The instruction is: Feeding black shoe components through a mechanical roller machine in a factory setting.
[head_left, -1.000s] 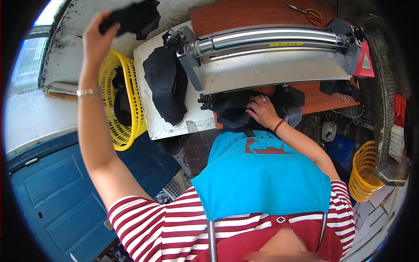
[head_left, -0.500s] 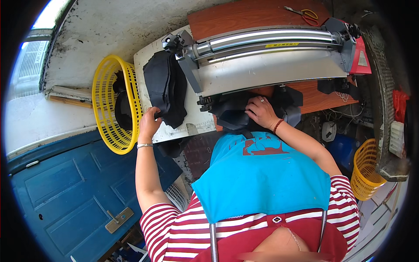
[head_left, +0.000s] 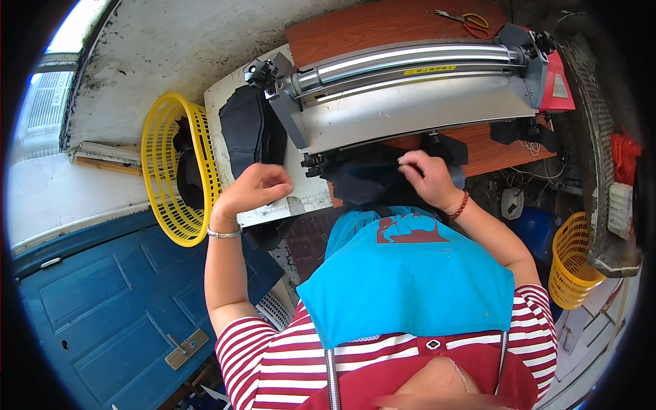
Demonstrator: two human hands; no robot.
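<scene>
Left hand (head_left: 254, 188) is hovering half-open, seemingly empty, just in front of a stack of black pieces (head_left: 247, 130) lying on the white bench (head_left: 311, 195), probably for easy reach. Beside it, a roller machine (head_left: 417, 102) is overhanging more black pieces (head_left: 361, 179); above these, the right hand (head_left: 434, 179) is bending its fingers, its grip impossible to tell.

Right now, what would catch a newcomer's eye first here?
Probably the bright turquoise apron, at lower centre over a red-and-white striped shirt. Above it, a long shiny metal roller gleams near the top, and at left a yellow basket stands beside a stack of black pieces.
</scene>
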